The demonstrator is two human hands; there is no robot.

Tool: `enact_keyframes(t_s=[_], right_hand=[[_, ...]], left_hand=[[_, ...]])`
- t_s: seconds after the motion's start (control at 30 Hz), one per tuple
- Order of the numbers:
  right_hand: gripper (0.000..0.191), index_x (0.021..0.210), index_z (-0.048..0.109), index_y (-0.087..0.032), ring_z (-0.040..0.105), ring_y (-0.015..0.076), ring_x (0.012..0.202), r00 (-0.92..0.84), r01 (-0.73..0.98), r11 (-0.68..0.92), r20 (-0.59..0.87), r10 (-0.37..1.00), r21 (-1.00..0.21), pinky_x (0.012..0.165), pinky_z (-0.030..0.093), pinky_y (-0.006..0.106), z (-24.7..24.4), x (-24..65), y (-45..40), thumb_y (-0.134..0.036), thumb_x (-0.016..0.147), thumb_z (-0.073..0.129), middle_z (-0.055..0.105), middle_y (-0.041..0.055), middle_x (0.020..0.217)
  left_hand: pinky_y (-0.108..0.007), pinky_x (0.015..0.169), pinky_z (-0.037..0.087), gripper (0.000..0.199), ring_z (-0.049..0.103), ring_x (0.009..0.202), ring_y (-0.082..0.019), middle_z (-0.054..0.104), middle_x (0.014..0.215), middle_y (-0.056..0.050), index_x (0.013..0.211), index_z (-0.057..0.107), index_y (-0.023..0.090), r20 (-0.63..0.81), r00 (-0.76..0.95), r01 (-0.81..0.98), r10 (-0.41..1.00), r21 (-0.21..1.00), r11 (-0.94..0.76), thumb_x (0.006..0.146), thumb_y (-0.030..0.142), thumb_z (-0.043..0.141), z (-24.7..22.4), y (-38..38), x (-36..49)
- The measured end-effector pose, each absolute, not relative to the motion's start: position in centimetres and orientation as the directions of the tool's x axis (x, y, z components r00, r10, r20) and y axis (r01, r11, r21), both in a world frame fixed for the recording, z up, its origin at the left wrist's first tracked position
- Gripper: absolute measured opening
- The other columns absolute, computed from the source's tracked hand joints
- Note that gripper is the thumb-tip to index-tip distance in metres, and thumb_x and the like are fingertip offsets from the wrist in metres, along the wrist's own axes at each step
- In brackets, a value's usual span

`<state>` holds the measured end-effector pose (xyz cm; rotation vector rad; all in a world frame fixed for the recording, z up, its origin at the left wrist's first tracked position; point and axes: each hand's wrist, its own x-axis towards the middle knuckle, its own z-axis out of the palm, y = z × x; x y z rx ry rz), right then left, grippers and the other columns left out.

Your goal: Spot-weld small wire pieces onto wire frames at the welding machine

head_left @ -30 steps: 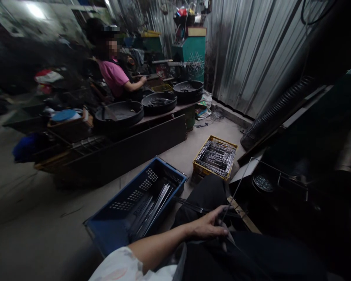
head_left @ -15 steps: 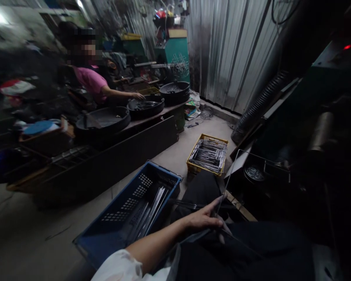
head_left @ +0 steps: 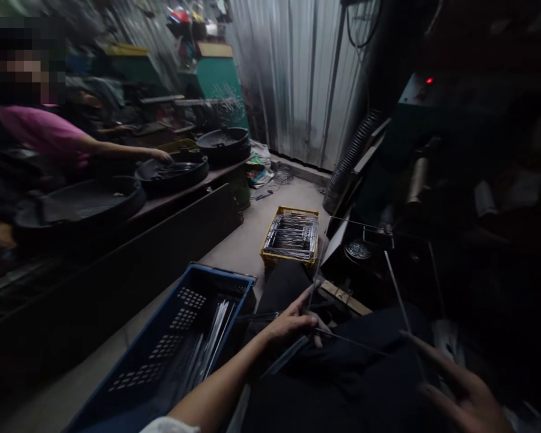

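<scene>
My left hand (head_left: 293, 322) reaches across my lap with its fingers closed around a thin bent wire (head_left: 351, 343). One length of that wire rises past the fingertips, while another slants over my dark trousers. At the lower right, my right hand (head_left: 466, 388) pinches a straight metal rod (head_left: 395, 282) between thumb and finger. The rod tilts up and to the left, away from the hand. Beside my left forearm stands a blue crate (head_left: 155, 343) with several metal rods (head_left: 211, 340) lying in it.
A yellow crate (head_left: 314, 262) packed with wire pieces sits ahead on the floor. A dark machine with a red light (head_left: 429, 80) is at right, with a dish of small parts (head_left: 358, 250) below. To the left, a person in pink (head_left: 49, 135) reaches into a round black tub (head_left: 198, 175).
The view has swung right, so the surroundings sit further left. My right hand has come into view with a rod in it. My left hand keeps hold of the bent wire.
</scene>
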<state>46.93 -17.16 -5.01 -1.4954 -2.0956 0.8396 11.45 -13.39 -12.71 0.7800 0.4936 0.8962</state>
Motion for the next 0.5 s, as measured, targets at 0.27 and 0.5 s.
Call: enact_keyframes(t_s=[0.27,0.5], right_hand=[[0.058,0.139,0.053,-0.023,0.053,0.0286,0.125,-0.34,0.658,0.172,-0.085,0.937,-0.733,0.107,0.045,0.042,-6.2,42.7,-14.2,-0.039,0.085,0.067,0.055,0.0068,0.137],[0.079,0.15,0.035,-0.024,0.035,0.026,0.139,-0.45,0.693,0.304,-0.063,0.891,-0.654,0.116,0.031,0.043,-7.5,42.4,-14.4,-0.027,0.08,0.071,0.038,0.0066,0.151]], left_hand=[[-0.026,0.059,0.049,0.1,0.07,0.062,-0.02,0.075,0.085,-0.01,0.153,-0.006,0.026,-0.136,0.514,-0.457,0.847,0.792,0.405,0.084,0.023,0.066,-12.9,-13.7,11.1],[-0.028,0.06,0.049,0.102,0.07,0.062,-0.021,0.075,0.083,-0.009,0.153,-0.009,0.027,-0.137,0.548,-0.434,0.825,0.797,0.42,0.084,0.026,0.066,-13.7,-13.6,11.2]])
